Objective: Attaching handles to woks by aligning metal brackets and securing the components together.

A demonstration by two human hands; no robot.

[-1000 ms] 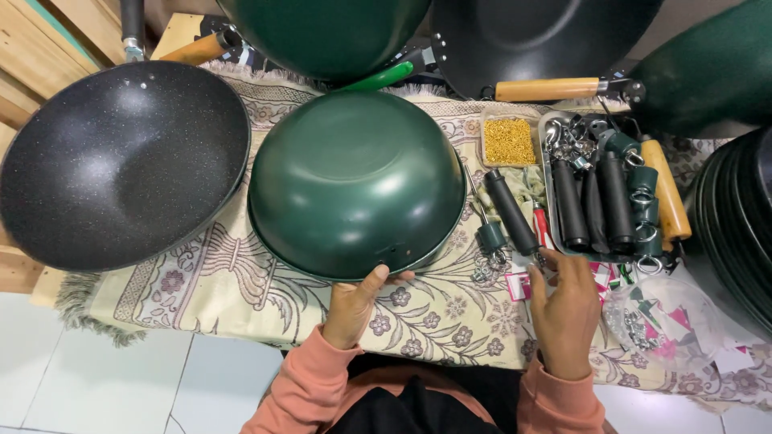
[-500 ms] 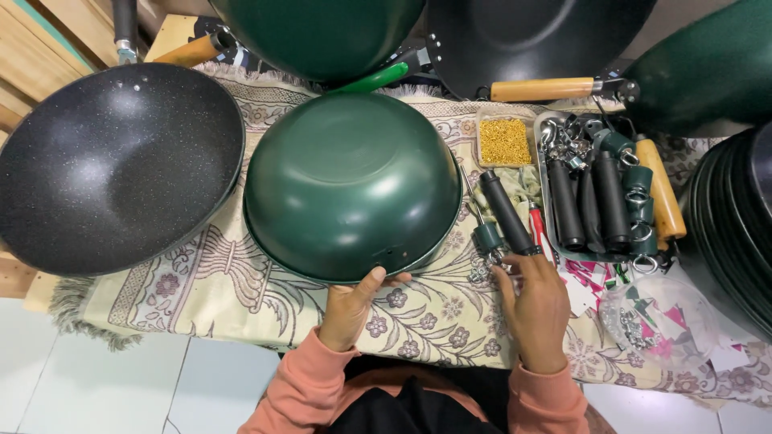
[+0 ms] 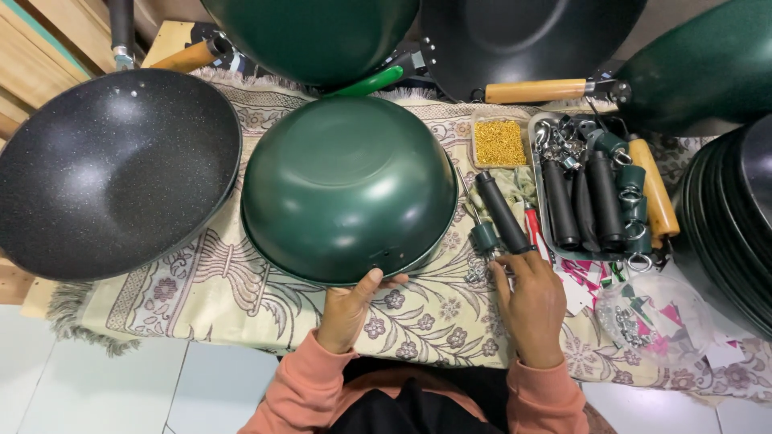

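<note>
A green wok [image 3: 347, 186] lies upside down on a flowered cloth [image 3: 241, 297], with small rivet holes at its near rim. My left hand [image 3: 347, 309] rests on the cloth, its thumb touching that near rim. My right hand [image 3: 531, 304] reaches to the near end of a black pan handle [image 3: 500, 210] with a green collar that lies right of the wok; the fingertips touch it. A red-handled screwdriver [image 3: 532, 227] lies beside the handle.
A black speckled wok [image 3: 108, 169] sits at the left. A metal tray [image 3: 599, 189] holds black, green and wooden handles. A small box of brass screws [image 3: 498, 142] is behind. More woks stand at the back and stacked at right [image 3: 736, 225]. A plastic bag [image 3: 655, 317] lies right.
My right hand has moved left from in front of the tray to the black handle beside the wok. My left hand has stayed at the wok's near rim.
</note>
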